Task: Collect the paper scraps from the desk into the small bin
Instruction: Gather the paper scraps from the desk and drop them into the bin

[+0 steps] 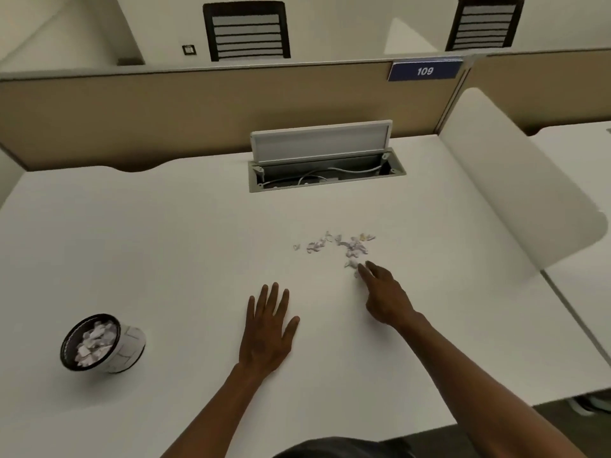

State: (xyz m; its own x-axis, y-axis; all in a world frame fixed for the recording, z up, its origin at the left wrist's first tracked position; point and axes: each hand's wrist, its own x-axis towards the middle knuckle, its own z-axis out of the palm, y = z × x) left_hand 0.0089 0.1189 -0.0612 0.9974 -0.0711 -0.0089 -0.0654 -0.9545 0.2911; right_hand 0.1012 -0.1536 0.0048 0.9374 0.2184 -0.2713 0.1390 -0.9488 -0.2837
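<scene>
The paper scraps [340,246] lie in a loose scatter on the white desk [165,242], right of centre in the frame, below the cable hatch. Most form a short band running left to right; a few trail down toward the lower right of the cluster. One small piece sits apart at the left end of the band.

The right hand [385,297] reaches in from the lower right, palm down, fingers extended toward the lowest scraps. Its fingertips [362,269] are at or touching those pieces; whether any scrap is pinched cannot be told. The fingers are fairly straight and close together, a narrow spread, holding nothing visible.

The left hand [267,328] lies flat on the desk at lower centre, fingers straight and slightly fanned, gripping nothing. It is well apart from the scraps.

The small bin [102,342] stands at the lower left of the frame, well apart from both hands. It is round with a dark rim and pale wall, and already contains a pile of scraps.

The cable hatch [327,170] at upper centre has its lid raised, cables visible inside. A beige partition [165,110] runs behind the desk, bearing a blue plate [425,71] marked 109 at upper right. Two dark chair backs [246,31] show along the top edge.
</scene>
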